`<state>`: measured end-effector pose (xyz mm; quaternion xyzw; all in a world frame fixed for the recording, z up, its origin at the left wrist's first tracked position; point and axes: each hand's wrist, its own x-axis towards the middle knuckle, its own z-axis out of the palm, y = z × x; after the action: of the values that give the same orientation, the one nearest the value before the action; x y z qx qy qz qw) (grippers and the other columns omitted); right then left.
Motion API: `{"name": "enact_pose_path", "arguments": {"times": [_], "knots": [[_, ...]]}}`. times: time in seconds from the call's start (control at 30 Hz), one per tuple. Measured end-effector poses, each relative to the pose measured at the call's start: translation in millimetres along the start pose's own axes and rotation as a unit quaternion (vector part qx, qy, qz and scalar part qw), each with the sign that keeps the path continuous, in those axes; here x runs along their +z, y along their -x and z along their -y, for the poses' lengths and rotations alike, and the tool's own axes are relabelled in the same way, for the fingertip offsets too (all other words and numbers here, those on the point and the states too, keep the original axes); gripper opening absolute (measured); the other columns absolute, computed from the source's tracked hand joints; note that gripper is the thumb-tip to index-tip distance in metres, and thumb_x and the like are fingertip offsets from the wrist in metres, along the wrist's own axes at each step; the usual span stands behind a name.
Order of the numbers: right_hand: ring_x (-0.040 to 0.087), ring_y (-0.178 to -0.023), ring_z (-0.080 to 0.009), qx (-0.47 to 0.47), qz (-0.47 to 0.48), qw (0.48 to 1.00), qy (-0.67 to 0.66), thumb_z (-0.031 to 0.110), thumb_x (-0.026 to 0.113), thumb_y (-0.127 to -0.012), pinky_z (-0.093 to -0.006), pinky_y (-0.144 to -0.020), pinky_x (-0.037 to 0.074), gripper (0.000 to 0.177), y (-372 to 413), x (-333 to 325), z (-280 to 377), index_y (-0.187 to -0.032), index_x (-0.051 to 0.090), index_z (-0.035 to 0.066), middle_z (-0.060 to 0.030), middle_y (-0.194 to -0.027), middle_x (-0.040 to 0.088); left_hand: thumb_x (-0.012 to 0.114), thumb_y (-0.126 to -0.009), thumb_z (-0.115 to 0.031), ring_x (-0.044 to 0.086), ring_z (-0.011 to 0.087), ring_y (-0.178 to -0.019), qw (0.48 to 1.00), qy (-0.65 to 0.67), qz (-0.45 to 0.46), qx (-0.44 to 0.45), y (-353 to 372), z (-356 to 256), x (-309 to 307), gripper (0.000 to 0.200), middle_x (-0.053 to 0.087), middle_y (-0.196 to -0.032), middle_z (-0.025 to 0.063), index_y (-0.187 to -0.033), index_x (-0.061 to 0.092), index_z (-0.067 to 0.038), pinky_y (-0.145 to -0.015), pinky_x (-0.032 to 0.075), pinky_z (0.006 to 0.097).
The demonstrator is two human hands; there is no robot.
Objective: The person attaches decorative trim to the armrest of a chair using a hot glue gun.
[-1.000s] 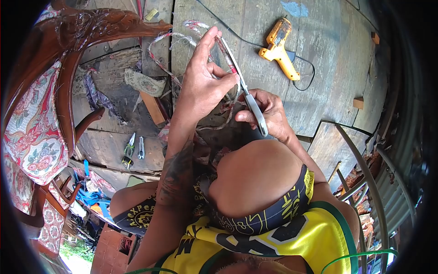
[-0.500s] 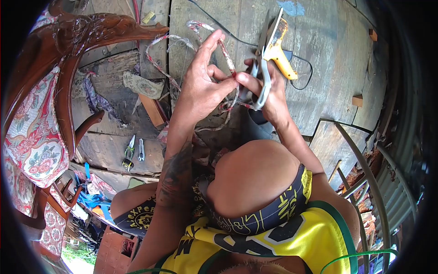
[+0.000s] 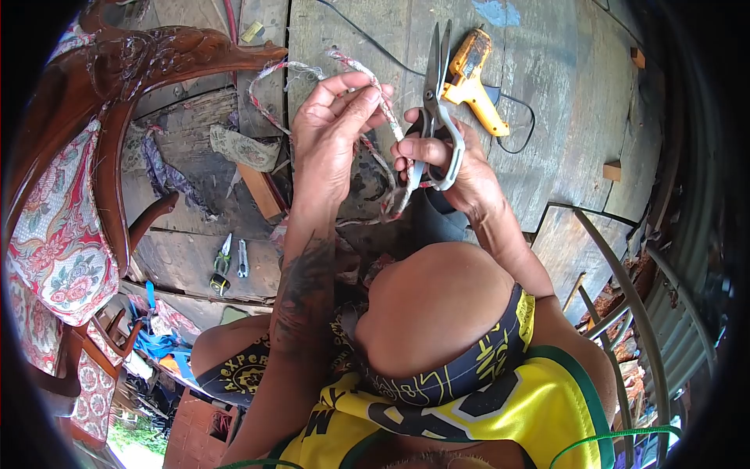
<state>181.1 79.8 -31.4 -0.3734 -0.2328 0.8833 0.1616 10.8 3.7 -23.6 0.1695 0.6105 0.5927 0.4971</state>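
Left hand (image 3: 332, 129): grip pinching the twisted cloth strip (image 3: 389, 119), held above the plank floor (image 3: 547, 156). Right hand (image 3: 469, 176) closed around the scissors (image 3: 432, 78), blades together. We judge trimming in hand; the next cut needs the blades opened across the strip.

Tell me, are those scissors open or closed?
Almost closed: the scissors blades lie side by side, a sliver apart, in the right hand; the left hand pinches the fabric cord.

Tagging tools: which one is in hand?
The scissors, gripped in the right hand; the yellow glue gun and pliers lie on the planks.
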Motion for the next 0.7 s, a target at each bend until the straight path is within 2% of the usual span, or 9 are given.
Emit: {"name": "enact_pose_path", "arguments": {"times": [0.07, 0.1, 0.23, 0.43, 0.5, 0.53, 0.6, 0.63, 0.7], "knots": [[0.075, -0.076, -0.0241, 0.011, 0.003, 1.0, -0.02, 0.0, 0.08, -0.083, -0.032, -0.065, 0.061, 0.047, 1.7, 1.3, -0.3, -0.123, 0.054, -0.002, -0.0176, -0.093, 0.075, 0.061, -0.105, -0.011, 0.068, 0.0156, -0.104, 0.978, 0.194, -0.005, -0.075, 0.7, 5.9, -1.8, 0.036, 0.069, -0.122, 0.0126, -0.138, 0.056, 0.001, -0.094, 0.057, 0.0334], [0.074, -0.076, -0.0239, 0.007, 0.004, 1.0, -0.017, 0.0, 0.08, -0.083, -0.032, -0.065, 0.061, 0.047, 0.9, 0.7, -1.5, -0.123, 0.054, -0.002, -0.0175, -0.092, 0.074, 0.061, -0.105, -0.013, 0.067, 0.0189, -0.106, 0.964, 0.248, 0.029, -0.085, -0.3, 8.6, -4.8, 0.039, 0.067, -0.116, 0.0101, -0.14, 0.053, 0.002, -0.099, 0.057, 0.0381], [0.074, -0.075, -0.0233, 0.012, 0.005, 1.0, -0.026, 0.0, 0.081, -0.082, -0.0321, -0.066, 0.061, 0.048, 3.0, 0.3, -2.0, -0.123, 0.055, -0.002, -0.0157, -0.09, 0.074, 0.061, -0.105, -0.015, 0.066, 0.0203, -0.108, 0.94, 0.313, 0.066, -0.12, -2.0, 9.8, -7.9, 0.04, 0.066, -0.115, 0.0096, -0.141, 0.054, 0.002, -0.1, 0.058, 0.0396], [0.074, -0.076, -0.0219, -0.009, 0.011, 1.0, -0.002, 0.0, 0.083, -0.082, -0.0317, -0.067, 0.06, 0.05, 6.1, -5.4, -9.7, -0.124, 0.055, -0.001, -0.0152, -0.091, 0.075, 0.068, -0.102, -0.018, 0.07, 0.0181, -0.101, 0.981, 0.144, -0.046, -0.119, 2.4, -6.2, 4.9, 0.04, 0.071, -0.111, 0.011, -0.135, 0.056, 0.002, -0.089, 0.06, 0.0355], [0.074, -0.076, -0.0213, -0.031, -0.007, 0.999, 0.032, 0.0, 0.083, -0.082, -0.0315, -0.068, 0.06, 0.051, 7.0, -4.1, -15.0, -0.124, 0.055, -0.001, -0.0149, -0.091, 0.075, 0.074, -0.098, -0.012, 0.074, 0.0172, -0.088, 0.99, 0.052, -0.097, -0.086, 0.5, -2.0, 5.5, 0.041, 0.075, -0.101, 0.0115, -0.132, 0.057, 0.001, -0.074, 0.061, 0.0291], [0.074, -0.076, -0.0207, -0.053, -0.026, 0.996, 0.066, -0.001, 0.083, -0.082, -0.0313, -0.068, 0.06, 0.051, 7.1, -3.3, -17.9, -0.124, 0.054, -0.001, -0.0145, -0.091, 0.075, 0.074, -0.098, -0.012, 0.074, 0.0172, -0.088, 0.99, 0.051, -0.097, -0.087, 1.2, 0.3, 8.0, 0.041, 0.075, -0.101, 0.0115, -0.132, 0.057, 0.001, -0.074, 0.061, 0.0291], [0.073, -0.077, -0.0178, -0.064, -0.032, 0.994, 0.08, -0.001, 0.083, -0.082, -0.0294, -0.067, 0.059, 0.051, 6.4, -1.3, -21.3, -0.124, 0.054, -0.001, -0.0132, -0.091, 0.075, 0.076, -0.094, -0.005, 0.073, 0.0159, -0.076, 0.988, -0.018, -0.148, 0.038, 2.6, 4.2, 15.0, 0.033, 0.075, -0.091, 0.0104, -0.124, 0.063, 0.001, -0.061, 0.057, 0.0243], [0.073, -0.077, -0.0166, -0.071, -0.045, 0.991, 0.106, -0.001, 0.083, -0.082, -0.0286, -0.067, 0.059, 0.052, 7.2, 1.0, -21.7, -0.124, 0.054, -0.001, -0.0128, -0.091, 0.075, 0.078, -0.092, -0.003, 0.072, 0.0128, -0.071, 0.986, -0.05, -0.152, 0.055, 3.1, 2.0, 17.0, 0.026, 0.076, -0.089, 0.0093, -0.115, 0.068, 0.002, -0.057, 0.055, 0.022], [0.071, -0.077, -0.0134, -0.091, -0.062, 0.983, 0.144, 0.0, 0.084, -0.083, -0.026, -0.065, 0.058, 0.052, 8.3, 5.4, -22.6, -0.124, 0.054, -0.002, -0.0116, -0.09, 0.074, 0.079, -0.091, -0.004, 0.071, 0.0116, -0.072, 0.982, -0.092, -0.151, 0.066, 3.5, 5.0, 16.7, 0.028, 0.076, -0.09, 0.0093, -0.116, 0.069, 0.002, -0.058, 0.055, 0.0219]]}}
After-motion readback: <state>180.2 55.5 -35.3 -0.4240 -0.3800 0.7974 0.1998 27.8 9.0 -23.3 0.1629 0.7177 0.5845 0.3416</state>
